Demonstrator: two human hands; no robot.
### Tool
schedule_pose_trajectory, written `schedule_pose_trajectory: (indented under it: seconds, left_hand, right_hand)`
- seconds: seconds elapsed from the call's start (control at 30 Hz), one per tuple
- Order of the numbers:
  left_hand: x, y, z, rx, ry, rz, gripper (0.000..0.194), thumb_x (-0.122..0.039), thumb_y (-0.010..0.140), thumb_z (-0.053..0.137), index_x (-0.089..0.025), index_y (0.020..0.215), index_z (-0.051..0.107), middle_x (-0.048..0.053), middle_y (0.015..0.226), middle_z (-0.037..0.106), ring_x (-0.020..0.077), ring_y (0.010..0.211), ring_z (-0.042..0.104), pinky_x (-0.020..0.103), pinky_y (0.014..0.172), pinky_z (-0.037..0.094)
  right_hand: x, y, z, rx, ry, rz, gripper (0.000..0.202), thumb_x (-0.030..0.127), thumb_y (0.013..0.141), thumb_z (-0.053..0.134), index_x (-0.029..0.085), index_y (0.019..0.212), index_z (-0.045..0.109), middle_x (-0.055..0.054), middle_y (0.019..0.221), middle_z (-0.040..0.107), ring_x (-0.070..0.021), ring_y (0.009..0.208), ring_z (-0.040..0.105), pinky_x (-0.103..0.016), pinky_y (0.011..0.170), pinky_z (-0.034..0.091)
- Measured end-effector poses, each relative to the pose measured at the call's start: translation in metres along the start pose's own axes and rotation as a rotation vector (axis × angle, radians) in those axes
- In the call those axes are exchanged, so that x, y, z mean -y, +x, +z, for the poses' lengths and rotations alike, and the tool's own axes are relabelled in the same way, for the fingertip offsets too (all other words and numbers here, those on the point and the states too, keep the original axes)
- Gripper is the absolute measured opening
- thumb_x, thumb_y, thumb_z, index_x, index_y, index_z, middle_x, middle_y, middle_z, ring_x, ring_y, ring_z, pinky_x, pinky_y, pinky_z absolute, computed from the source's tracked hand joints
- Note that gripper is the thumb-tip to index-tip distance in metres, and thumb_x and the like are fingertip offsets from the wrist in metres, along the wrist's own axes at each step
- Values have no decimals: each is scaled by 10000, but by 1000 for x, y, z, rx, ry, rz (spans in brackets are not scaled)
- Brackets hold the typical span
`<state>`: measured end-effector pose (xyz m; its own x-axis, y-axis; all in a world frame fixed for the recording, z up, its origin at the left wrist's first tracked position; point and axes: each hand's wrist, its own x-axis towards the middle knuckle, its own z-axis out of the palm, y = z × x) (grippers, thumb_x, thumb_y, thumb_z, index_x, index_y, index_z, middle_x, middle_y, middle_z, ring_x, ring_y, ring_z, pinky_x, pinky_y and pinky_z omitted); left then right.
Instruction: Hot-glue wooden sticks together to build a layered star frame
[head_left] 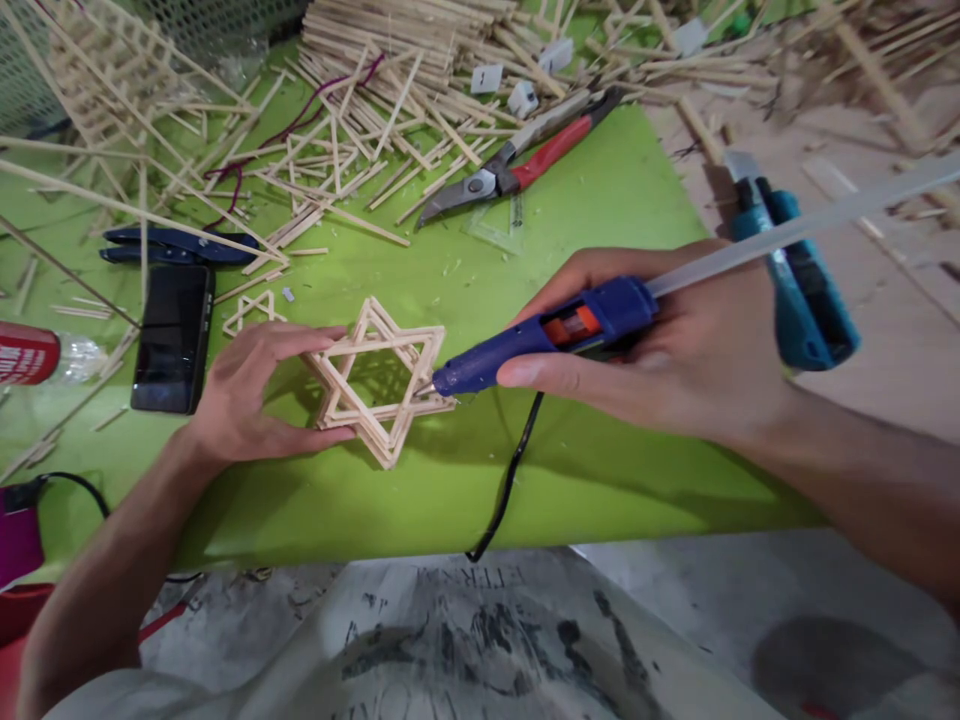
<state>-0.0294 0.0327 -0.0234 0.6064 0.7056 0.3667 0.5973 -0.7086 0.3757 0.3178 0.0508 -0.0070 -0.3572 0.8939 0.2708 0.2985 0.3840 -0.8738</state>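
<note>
- The green table (607, 490) lies under most of the things.
- A heap of thin wooden sticks (397, 60) spreads over its far side.
- The right hand (675, 350) is closed around the glue gun, thumb along its near side.
- The blue glue gun (517, 345) points left, a long pale glue stick (810, 230) running out of its back. Its nozzle is at the star's right corner; whether it touches or sits just above, I cannot tell.
- The left hand (244, 390) has thumb and fingers apart, with the star's left side clamped between them.
- Red-handled shears (510, 170) lie open beside the heap.
- The layered wooden star (358, 402) is over the table, between the hands.
- A teal tool (802, 270) lies beyond the right hand.
- A black phone (171, 340) lies left of the left hand, just below dark blue pliers (180, 246).
- A red-labelled bottle (30, 353) lies on its side at the left.
- A small star (255, 308) lies just beyond the left hand.
</note>
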Motion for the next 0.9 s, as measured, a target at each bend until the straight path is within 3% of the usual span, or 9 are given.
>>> schedule_pose_trajectory:
  seconds: [0.9]
  left_hand:
    - [0,1,0,-3,-3,-1,837,-621,756,936,-367,1456,554,56,1311,788,314,1085,799,571,906,682]
  right_hand:
    - [-4,-1,-1,37,-37,-75,318,445,842,903,223,788,682,49,604,589,-88,506,449,-284,444,314]
